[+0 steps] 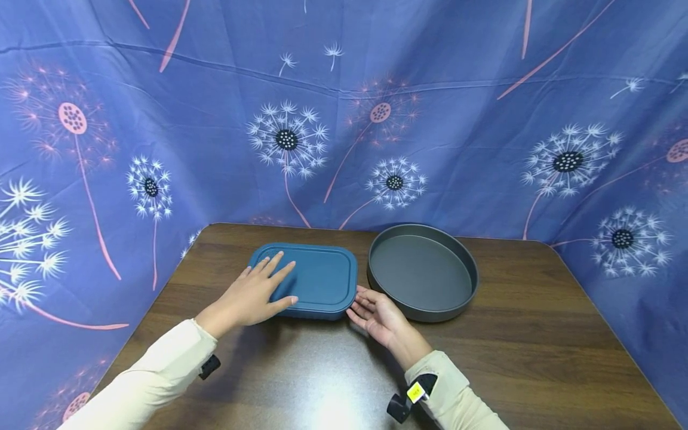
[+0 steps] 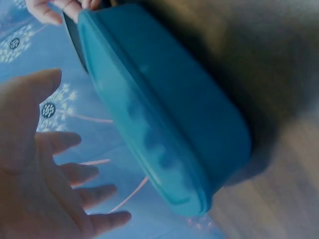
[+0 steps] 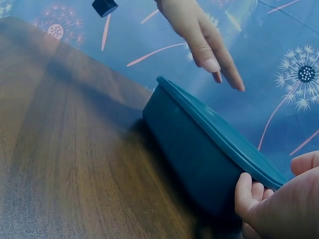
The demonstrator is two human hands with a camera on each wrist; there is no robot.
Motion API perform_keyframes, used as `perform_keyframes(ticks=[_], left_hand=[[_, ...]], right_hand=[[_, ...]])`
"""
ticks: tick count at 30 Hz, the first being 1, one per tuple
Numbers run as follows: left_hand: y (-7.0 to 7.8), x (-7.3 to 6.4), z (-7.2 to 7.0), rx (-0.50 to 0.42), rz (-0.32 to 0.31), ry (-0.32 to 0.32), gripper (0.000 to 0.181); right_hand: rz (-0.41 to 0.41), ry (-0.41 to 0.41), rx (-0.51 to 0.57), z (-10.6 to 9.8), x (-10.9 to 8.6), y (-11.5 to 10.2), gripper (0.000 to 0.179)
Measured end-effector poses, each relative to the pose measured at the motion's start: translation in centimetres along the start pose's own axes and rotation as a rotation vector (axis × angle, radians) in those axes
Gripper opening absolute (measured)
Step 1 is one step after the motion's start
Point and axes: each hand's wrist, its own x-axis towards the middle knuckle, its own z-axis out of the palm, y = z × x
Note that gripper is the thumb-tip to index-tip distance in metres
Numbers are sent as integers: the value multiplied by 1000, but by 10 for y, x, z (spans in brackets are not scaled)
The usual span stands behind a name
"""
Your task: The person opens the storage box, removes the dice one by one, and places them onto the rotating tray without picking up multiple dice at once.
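A blue rectangular lidded food container (image 1: 314, 278) rests on the table, its lid (image 3: 219, 124) in place. Over the lid's left part my left hand (image 1: 255, 295) hovers palm down with spread fingers. In the left wrist view, a gap shows between this hand (image 2: 55, 169) and the lid, and its shadow falls on the lid. At the container's front right corner is my right hand (image 1: 384, 319), palm turned up. Its fingers (image 3: 244, 196) touch the side just below the lid's rim, while the thumb stands off above the corner.
A round dark grey pan (image 1: 421, 272) stands close to the right of the container, beside my right hand. The brown wooden table (image 1: 537, 334) meets a blue dandelion-print cloth (image 1: 457, 119) at the back and sides.
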Motion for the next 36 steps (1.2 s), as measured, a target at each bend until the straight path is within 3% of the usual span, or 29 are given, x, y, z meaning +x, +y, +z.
perform_keyframes(ticks=[6, 10, 19, 23, 31, 36], left_hand=[[0, -4, 19, 54, 178, 98, 68], [1, -4, 28, 106, 242, 170, 64], [6, -2, 49, 170, 325, 312, 53], [7, -2, 57, 230, 334, 343, 49], [9, 0, 67, 292, 355, 423, 41], [8, 3, 71, 373, 402, 497, 37]], right_hand=[[-4, -6, -2, -1, 0, 1, 45], [-3, -18, -9, -1, 1, 1, 47], [-1, -32, -18, -1, 1, 1, 49], [-8, -38, -22, -1, 1, 2, 49], [-16, -30, -19, -2, 0, 2, 49], [-24, -33, -29, -2, 0, 4, 50]])
